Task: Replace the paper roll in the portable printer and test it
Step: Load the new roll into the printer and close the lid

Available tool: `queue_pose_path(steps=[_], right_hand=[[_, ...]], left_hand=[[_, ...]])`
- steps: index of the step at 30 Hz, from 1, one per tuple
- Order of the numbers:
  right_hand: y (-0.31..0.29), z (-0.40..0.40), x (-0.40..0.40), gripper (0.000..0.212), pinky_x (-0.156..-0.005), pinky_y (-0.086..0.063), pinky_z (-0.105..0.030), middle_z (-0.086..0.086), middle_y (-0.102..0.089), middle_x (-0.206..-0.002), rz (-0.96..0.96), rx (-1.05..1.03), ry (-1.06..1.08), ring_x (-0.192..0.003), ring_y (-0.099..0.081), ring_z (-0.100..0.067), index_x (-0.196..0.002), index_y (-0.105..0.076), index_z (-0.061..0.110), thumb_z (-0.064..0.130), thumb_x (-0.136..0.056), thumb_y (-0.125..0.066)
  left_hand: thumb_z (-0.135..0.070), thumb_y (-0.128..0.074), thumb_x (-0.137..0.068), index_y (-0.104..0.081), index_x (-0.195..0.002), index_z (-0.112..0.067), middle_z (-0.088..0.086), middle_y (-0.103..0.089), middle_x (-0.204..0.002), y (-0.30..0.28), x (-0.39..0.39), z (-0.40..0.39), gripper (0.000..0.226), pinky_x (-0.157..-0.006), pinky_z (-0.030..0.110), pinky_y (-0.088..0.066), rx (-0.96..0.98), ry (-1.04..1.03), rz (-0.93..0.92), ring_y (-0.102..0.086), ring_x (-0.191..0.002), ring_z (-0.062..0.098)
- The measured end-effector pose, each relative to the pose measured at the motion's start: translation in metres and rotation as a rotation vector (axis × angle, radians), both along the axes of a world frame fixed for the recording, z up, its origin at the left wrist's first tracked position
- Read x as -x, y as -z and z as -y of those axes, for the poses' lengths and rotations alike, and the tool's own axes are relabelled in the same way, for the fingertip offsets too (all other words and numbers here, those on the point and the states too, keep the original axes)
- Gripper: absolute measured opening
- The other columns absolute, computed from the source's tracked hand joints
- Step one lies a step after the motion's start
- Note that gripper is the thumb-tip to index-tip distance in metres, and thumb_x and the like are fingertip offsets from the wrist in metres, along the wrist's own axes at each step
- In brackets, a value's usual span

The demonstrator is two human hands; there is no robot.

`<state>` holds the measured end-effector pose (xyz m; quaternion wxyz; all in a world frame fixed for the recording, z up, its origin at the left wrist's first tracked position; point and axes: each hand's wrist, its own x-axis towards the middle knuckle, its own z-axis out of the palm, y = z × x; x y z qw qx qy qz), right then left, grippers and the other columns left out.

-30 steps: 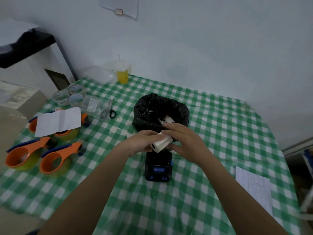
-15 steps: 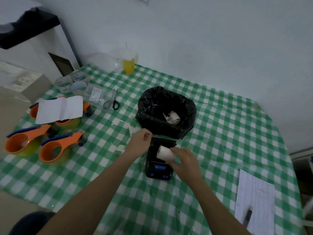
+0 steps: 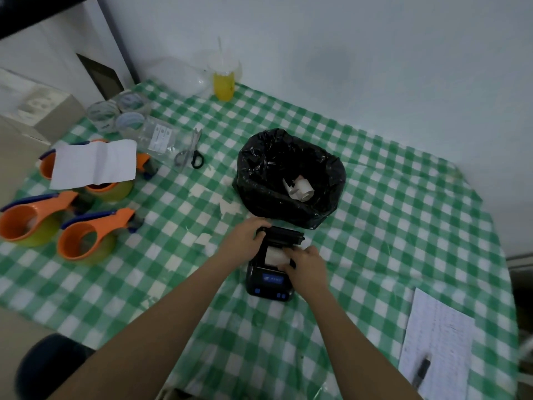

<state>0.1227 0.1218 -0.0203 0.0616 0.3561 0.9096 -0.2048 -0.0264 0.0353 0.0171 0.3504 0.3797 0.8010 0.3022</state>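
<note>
A small black portable printer (image 3: 269, 284) with a blue screen lies on the green checked table (image 3: 403, 226), its lid (image 3: 284, 233) folded open at the far end. A white paper roll (image 3: 275, 255) sits in its open bay. My left hand (image 3: 245, 236) grips the left edge of the lid. My right hand (image 3: 307, 262) rests on the right end of the roll, fingers curled over it. An old white roll (image 3: 300, 189) lies in the black bin bag (image 3: 288, 180) just behind the printer.
Three orange tape dispensers (image 3: 86, 238) and a folded white sheet (image 3: 93, 163) lie at the left. Scissors (image 3: 191, 153), tape rolls (image 3: 129, 111) and a yellow drink cup (image 3: 223, 82) are at the back. A printed sheet (image 3: 438, 342) with a pen (image 3: 421, 369) is at the near right.
My hands carried the white roll down from above the printer into its open bay. My left hand let go of the roll and moved to the lid's edge.
</note>
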Motion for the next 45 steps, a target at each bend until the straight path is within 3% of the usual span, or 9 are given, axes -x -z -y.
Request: queue_pose_path(steps=[3, 7, 12, 18, 22, 25, 30, 38, 45], right_hand=[[0.005, 0.001, -0.001, 0.04, -0.082, -0.044, -0.039, -0.006, -0.067, -0.111, -0.042, -0.073, -0.026, -0.1, -0.051, -0.033, -0.115, -0.064, 0.02, 0.029, -0.077, -0.069], [0.011, 0.002, -0.003, 0.035, -0.07, -0.052, -0.045, -0.013, -0.066, -0.098, -0.024, -0.164, -0.009, -0.085, -0.059, -0.037, -0.099, -0.072, 0.021, 0.025, -0.064, -0.079], [0.011, 0.005, -0.005, 0.038, -0.056, -0.054, -0.038, -0.003, -0.068, -0.085, 0.015, -0.25, -0.026, -0.071, -0.062, -0.028, -0.089, -0.073, 0.023, 0.025, -0.054, -0.086], [0.016, 0.01, -0.009, 0.011, -0.06, -0.051, -0.031, 0.002, -0.069, -0.076, -0.173, -0.2, -0.016, -0.071, -0.062, -0.024, -0.07, -0.071, 0.018, 0.017, -0.063, -0.08], [0.02, 0.012, -0.013, 0.006, -0.065, -0.051, -0.03, 0.002, -0.069, -0.075, -0.222, -0.172, -0.016, -0.073, -0.061, -0.023, -0.069, -0.071, 0.017, 0.021, -0.072, -0.068], [0.019, 0.013, -0.015, 0.007, -0.069, -0.042, -0.024, 0.001, -0.069, -0.074, -0.243, -0.168, -0.028, -0.073, -0.061, -0.023, -0.069, -0.071, 0.015, 0.021, -0.072, -0.068], [0.016, 0.018, -0.022, 0.005, -0.064, -0.04, -0.021, 0.0, -0.061, -0.069, -0.294, -0.205, -0.037, -0.071, -0.05, -0.018, -0.068, -0.071, 0.016, 0.02, -0.07, -0.073], [0.013, 0.025, -0.03, 0.012, -0.061, -0.051, -0.028, -0.002, -0.062, -0.077, -0.315, -0.19, -0.02, -0.073, -0.054, -0.019, -0.078, -0.069, 0.016, 0.016, -0.069, -0.078], [0.011, 0.029, -0.025, 0.01, -0.062, -0.053, -0.032, -0.004, -0.062, -0.079, -0.27, -0.157, -0.057, -0.072, -0.059, -0.024, -0.078, -0.066, 0.012, 0.012, -0.072, -0.074]], left_hand=[[-0.01, -0.043, -0.094, -0.05, -0.128, -0.013, 0.008, -0.049, -0.139, 0.003, -0.001, 0.001, 0.035, -0.102, 0.026, -0.035, -0.006, -0.015, 0.025, -0.046, -0.127, 0.022], [-0.009, -0.045, -0.093, -0.049, -0.128, -0.014, 0.008, -0.05, -0.138, 0.006, -0.004, 0.001, 0.036, -0.101, 0.025, -0.035, -0.018, -0.026, 0.026, -0.047, -0.126, 0.022], [-0.008, -0.045, -0.093, -0.048, -0.129, -0.013, 0.009, -0.049, -0.139, 0.006, -0.004, -0.001, 0.036, -0.104, 0.026, -0.035, -0.002, -0.017, 0.017, -0.046, -0.127, 0.022], [-0.009, -0.044, -0.094, -0.047, -0.13, -0.014, 0.008, -0.047, -0.141, 0.007, -0.005, 0.0, 0.037, -0.104, 0.028, -0.036, 0.001, -0.004, -0.003, -0.045, -0.128, 0.023], [-0.008, -0.044, -0.094, -0.047, -0.131, -0.014, 0.008, -0.048, -0.14, 0.007, -0.005, 0.002, 0.038, -0.104, 0.028, -0.036, -0.003, 0.006, -0.023, -0.046, -0.127, 0.023], [-0.008, -0.043, -0.094, -0.047, -0.131, -0.014, 0.007, -0.048, -0.141, 0.007, -0.007, 0.004, 0.038, -0.104, 0.025, -0.035, 0.001, 0.019, -0.039, -0.046, -0.128, 0.022], [-0.008, -0.042, -0.094, -0.05, -0.13, -0.013, 0.008, -0.051, -0.138, 0.008, -0.009, 0.013, 0.037, -0.104, 0.03, -0.038, 0.017, 0.071, -0.091, -0.048, -0.125, 0.023], [-0.002, -0.042, -0.09, -0.056, -0.124, -0.009, 0.006, -0.047, -0.141, 0.019, -0.021, 0.041, 0.037, -0.099, 0.035, -0.045, 0.031, 0.236, -0.246, -0.052, -0.119, 0.028], [-0.001, -0.04, -0.091, -0.046, -0.133, -0.012, 0.005, -0.037, -0.149, 0.021, -0.025, 0.045, 0.044, -0.109, 0.039, -0.039, 0.042, 0.243, -0.266, -0.043, -0.13, 0.027]])
